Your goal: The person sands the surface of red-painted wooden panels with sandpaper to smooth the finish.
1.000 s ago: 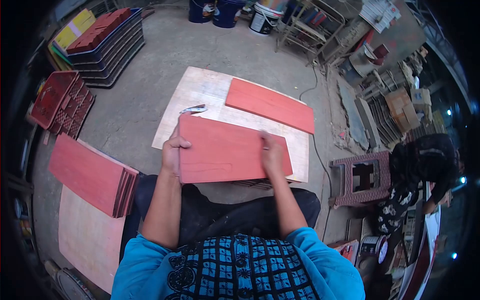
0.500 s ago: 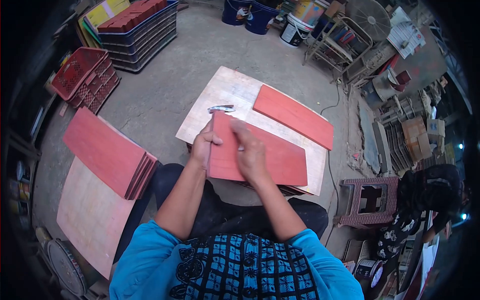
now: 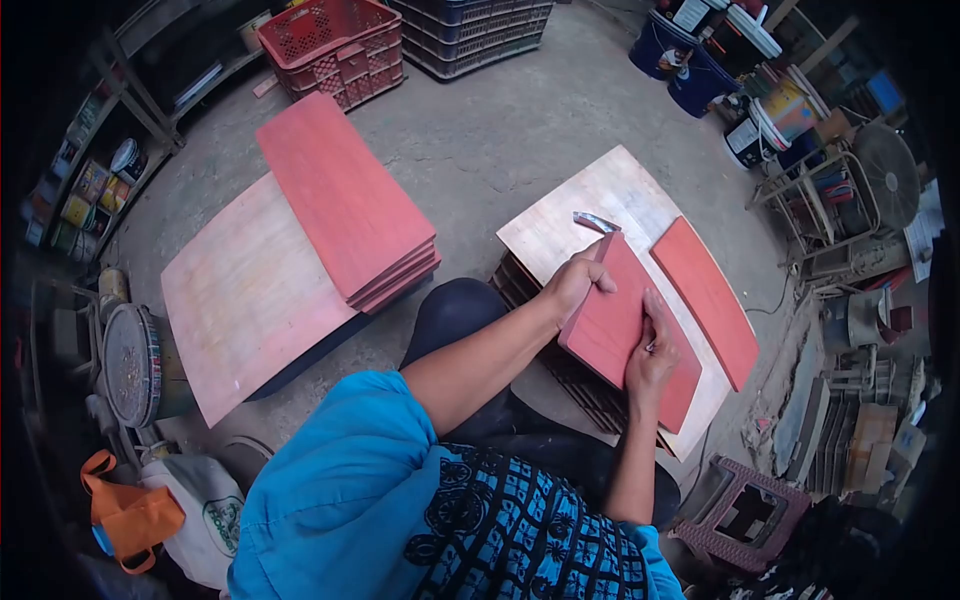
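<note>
A red-painted wooden board (image 3: 613, 320) lies tilted over a pale plywood sheet (image 3: 540, 225) in front of me. My left hand (image 3: 580, 287) grips its near-left edge, thumb on the upper face and fingers out of sight below. On the same face rests my right hand (image 3: 650, 355), fingers bent and pressed together; a small pale bit shows there, too small to name. Beside the far corner lies a crumpled silvery strip (image 3: 597, 221). A second red board (image 3: 705, 300) rests on the right part of the plywood.
Left of my knee, stacked red boards (image 3: 345, 200) sit on another plywood sheet (image 3: 255, 285). Beyond stand a red crate (image 3: 335, 60) and dark stacked crates (image 3: 475, 35). Paint buckets (image 3: 700, 80) are at the back right, a plastic stool (image 3: 745, 515) at the lower right.
My view has swung left, so everything sits further right in it. My right hand has slid along the board, away from the far corner. The left hand still grips the edge.
</note>
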Available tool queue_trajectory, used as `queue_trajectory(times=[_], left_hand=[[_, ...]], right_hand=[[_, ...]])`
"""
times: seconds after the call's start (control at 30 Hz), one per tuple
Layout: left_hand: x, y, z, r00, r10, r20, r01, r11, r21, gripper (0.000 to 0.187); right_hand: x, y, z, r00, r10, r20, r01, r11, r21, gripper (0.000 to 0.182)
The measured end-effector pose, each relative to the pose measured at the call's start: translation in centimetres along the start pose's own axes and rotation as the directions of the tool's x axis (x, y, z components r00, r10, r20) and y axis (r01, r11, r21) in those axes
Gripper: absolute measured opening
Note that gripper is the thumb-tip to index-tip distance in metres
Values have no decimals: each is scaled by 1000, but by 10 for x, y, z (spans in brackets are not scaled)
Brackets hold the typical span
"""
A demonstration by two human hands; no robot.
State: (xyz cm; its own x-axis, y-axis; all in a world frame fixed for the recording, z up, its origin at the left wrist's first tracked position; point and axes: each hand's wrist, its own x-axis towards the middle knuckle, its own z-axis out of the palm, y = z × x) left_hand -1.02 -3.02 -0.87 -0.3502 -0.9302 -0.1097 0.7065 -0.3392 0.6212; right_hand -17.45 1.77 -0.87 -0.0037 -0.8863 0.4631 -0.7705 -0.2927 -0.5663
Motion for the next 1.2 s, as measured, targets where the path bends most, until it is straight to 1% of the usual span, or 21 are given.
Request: queue_trajectory(times=[0.03,0.1,0.13,0.2,0.23,0.27,0.3,0.33,0.37,0.4,0.43,0.47,0.53,0.63,0.67,0.73,0.8,0.9,1.0,1.1,1.2], left_hand=[[1,-1,1,1000,20,0,-20,1000,10,78],[2,-4,2,998,57,0,-57,998,28,78],[0,-3,2,999,44,-22,-44,999,30,78],[-5,4,7,999,-1,-34,2,1000,27,78],[-10,9,13,998,-36,-49,38,999,33,78],[-9,8,13,999,-25,-47,26,999,24,78],[-3,2,5,999,-23,-43,24,1000,20,79],[-2,1,2,999,-42,-32,43,998,40,79],[2,-4,-2,998,-30,-56,30,1000,6,82],[0,-1,2,996,-58,-66,58,998,1,82],[-1,2,5,995,-78,-64,78,997,-5,83],[-2,4,8,993,-95,-66,95,995,-10,84],[-3,5,14,996,-60,-62,62,997,34,82],[0,4,8,990,-90,-110,96,994,53,79],[2,5,5,991,-99,-92,105,992,64,77],[2,4,2,990,-124,-70,130,988,84,73],[1,3,7,987,-114,-114,129,983,132,73],[1,5,7,988,-94,-125,114,980,163,74],[4,5,3,987,-90,-136,115,976,183,74],[3,2,4,983,-76,-167,109,973,203,73],[2,3,10,983,-56,-174,90,977,195,69]], right_hand=[[-2,15,-5,1000,22,-1,-22,1000,8,34],[-15,64,-20,995,89,-39,-91,995,-39,33],[-24,89,-26,990,128,-66,-132,989,-68,32],[-41,132,-39,927,368,-67,-373,923,-91,32],[-52,151,-49,870,485,-86,-492,865,-102,32],[-56,164,-54,865,486,-123,-498,861,-104,35],[-62,185,-56,882,447,-151,-459,886,-59,39],[-64,195,-58,884,427,-191,-449,889,-94,40],[-59,193,-62,845,499,-191,-520,850,-78,39],[-60,203,-63,838,498,-222,-522,851,-64,38],[-55,199,-67,830,508,-229,-544,828,-138,37],[-57,211,-68,821,519,-237,-559,815,-153,35],[-62,211,-70,845,477,-241,-517,844,-144,28],[-74,215,-73,887,399,-233,-438,887,-147,24],[-76,217,-75,901,375,-220,-412,897,-159,23],[-68,222,-75,902,376,-213,-411,898,-155,25],[-63,227,-74,906,366,-212,-401,903,-152,27],[-70,221,-77,907,389,-161,-413,896,-161,28],[-65,229,-80,917,384,-111,-399,890,-220,30],[-56,243,-79,946,306,-107,-324,910,-260,32],[-66,244,-86,950,309,-38,-307,912,-272,29]])
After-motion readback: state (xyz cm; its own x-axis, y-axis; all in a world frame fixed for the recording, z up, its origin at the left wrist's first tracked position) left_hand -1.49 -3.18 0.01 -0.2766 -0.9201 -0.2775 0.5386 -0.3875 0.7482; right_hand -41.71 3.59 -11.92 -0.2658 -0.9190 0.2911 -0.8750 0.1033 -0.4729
